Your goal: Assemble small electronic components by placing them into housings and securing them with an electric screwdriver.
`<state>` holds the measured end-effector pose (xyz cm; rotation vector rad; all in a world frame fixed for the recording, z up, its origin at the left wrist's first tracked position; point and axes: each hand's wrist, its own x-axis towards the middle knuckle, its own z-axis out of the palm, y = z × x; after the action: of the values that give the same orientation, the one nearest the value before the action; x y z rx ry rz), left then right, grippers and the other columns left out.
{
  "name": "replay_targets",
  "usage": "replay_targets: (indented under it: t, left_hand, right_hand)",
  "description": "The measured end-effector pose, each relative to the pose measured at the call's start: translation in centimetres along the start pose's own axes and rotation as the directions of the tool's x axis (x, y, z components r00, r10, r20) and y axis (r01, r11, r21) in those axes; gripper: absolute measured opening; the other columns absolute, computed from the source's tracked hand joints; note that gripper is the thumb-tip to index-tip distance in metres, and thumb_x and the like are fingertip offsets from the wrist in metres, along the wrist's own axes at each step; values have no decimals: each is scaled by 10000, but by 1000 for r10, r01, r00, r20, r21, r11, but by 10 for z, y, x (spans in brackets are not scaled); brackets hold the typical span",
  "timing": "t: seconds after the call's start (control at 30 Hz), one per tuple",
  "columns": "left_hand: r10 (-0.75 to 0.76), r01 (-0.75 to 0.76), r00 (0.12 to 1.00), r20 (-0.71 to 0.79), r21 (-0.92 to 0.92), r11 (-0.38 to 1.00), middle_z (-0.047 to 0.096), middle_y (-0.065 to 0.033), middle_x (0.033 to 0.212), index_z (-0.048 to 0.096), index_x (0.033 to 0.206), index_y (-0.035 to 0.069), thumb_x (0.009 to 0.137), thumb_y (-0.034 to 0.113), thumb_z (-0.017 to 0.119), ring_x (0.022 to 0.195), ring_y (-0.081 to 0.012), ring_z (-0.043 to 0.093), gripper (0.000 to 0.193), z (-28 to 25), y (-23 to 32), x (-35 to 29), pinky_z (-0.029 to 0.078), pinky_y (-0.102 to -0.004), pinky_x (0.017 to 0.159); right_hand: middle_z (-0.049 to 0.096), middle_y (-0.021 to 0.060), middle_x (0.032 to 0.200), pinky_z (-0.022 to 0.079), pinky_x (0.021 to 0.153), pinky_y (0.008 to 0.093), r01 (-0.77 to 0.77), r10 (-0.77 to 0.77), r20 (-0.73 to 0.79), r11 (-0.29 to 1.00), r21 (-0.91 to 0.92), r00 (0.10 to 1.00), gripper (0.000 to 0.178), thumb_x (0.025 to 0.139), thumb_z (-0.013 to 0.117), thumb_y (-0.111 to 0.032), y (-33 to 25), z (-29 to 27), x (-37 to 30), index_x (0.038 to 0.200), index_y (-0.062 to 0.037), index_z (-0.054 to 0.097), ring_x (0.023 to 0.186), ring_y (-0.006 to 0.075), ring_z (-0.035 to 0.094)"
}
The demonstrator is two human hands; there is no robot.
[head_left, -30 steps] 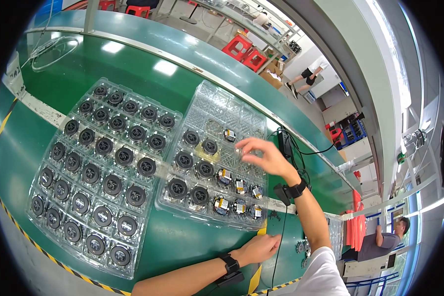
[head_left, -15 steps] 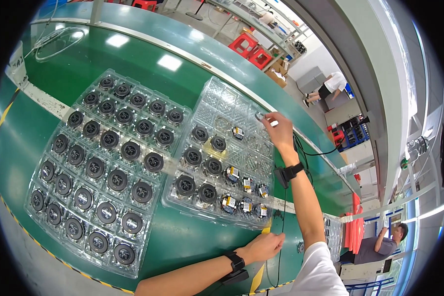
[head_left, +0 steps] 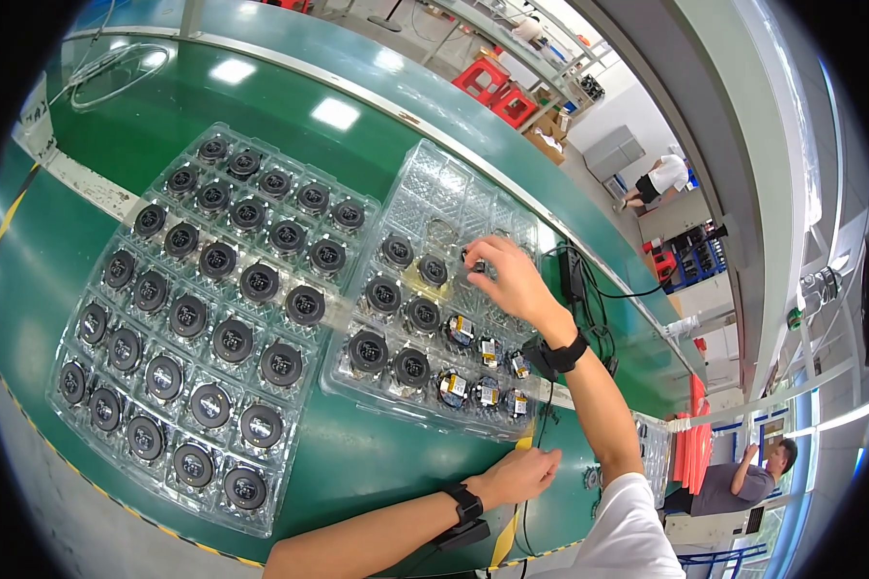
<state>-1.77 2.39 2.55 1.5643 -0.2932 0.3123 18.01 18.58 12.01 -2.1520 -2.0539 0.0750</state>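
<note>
My right hand (head_left: pixel 507 280) reaches over the right clear plastic tray (head_left: pixel 434 169), its thumb and fingers bent together round a dark part (head_left: pixel 469 261) mostly hidden by the fingers. Left of them sits a round black module (head_left: pixel 432 270) in its pocket. Nearer me, the same tray holds several more black modules and several round parts with white and yellow labels (head_left: pixel 460 331). On the green table at the tray's near right corner lies my left hand (head_left: pixel 521 478), fingers together and curled. Whether it holds anything is hidden. Both wrists wear black straps.
A larger clear tray (head_left: pixel 278 405) full of round black modules stands at the left. Black cables and a black box (head_left: pixel 571 275) lie beyond my right wrist. Small dark parts (head_left: pixel 592 477) sit by my right sleeve. Red stools (head_left: pixel 480 82) and people are farther off.
My right hand has come from the right tray's far right edge toward me and to the left, down onto a labelled part there. The left hand has barely moved. The view has shifted slightly.
</note>
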Motion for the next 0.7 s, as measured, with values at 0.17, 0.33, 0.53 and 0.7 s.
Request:
replay_targets:
  t: [0.17,0.33,0.53,0.7]
  left_hand:
    - [9,-9,1000,13,-27,1000,642,-198,745,501,934,11,902,70,606,729,-428,648,125,0,5,3,501,-513,638]
    - [11,-12,1000,17,11,1000,651,-169,741,507,949,28,913,84,632,705,-388,655,141,3,1,-2,497,-466,618]
    - [11,-12,999,34,36,999,657,-165,745,513,948,33,916,84,632,702,-386,658,134,0,2,0,500,-468,613]
    - [71,-70,997,-33,36,997,659,-165,747,511,941,33,915,89,632,693,-389,654,136,6,0,2,498,-477,608]
  right_hand:
    - [640,111,1244,494,977,413,-42,35,62,993,108,997,194,915,725,-168,11,-9,-3,1055,-62,642,1186,323,582]
    - [649,103,1282,517,958,395,-203,184,88,920,334,979,231,927,730,-160,7,-5,-3,1136,-76,675,1211,273,595]
    - [636,102,1330,489,1024,407,7,-22,68,975,221,997,330,941,710,-153,-15,-21,-20,1260,-82,667,1230,301,591]
    - [606,121,1390,456,1073,427,15,-13,-13,988,153,1000,350,941,700,-135,-45,-44,-80,1282,-72,658,1265,329,575]
